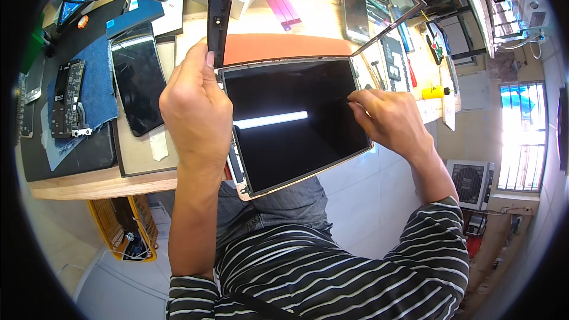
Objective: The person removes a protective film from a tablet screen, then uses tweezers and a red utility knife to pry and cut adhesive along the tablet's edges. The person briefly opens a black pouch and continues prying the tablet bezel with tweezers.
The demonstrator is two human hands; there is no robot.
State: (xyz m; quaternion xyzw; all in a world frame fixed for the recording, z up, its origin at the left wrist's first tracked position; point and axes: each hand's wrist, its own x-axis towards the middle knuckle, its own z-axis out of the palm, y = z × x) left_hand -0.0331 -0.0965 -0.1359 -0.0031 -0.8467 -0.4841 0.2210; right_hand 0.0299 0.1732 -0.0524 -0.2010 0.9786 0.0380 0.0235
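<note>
A tablet (302,136) with its dark display bare sits at the table's front edge, over my lap. Its transparent front glass with a dark border (219,24) stands raised along the tablet's far side. My left hand (198,104) is closed round the lower left corner of that raised glass, beside the tablet's left edge. Over the display's right side my right hand (385,115) has its thumb and index finger pinched together near the surface. Whatever lies between those fingertips is too small to make out. A strip of light reflects on the display.
An orange mat (284,47) lies beyond the tablet. To the left are a black phone (137,83), a blue cloth (98,77) and a circuit board (68,98). A yellow bottle (434,92) and a red-handled tool (412,74) lie right. A yellow basket (109,225) stands below the table.
</note>
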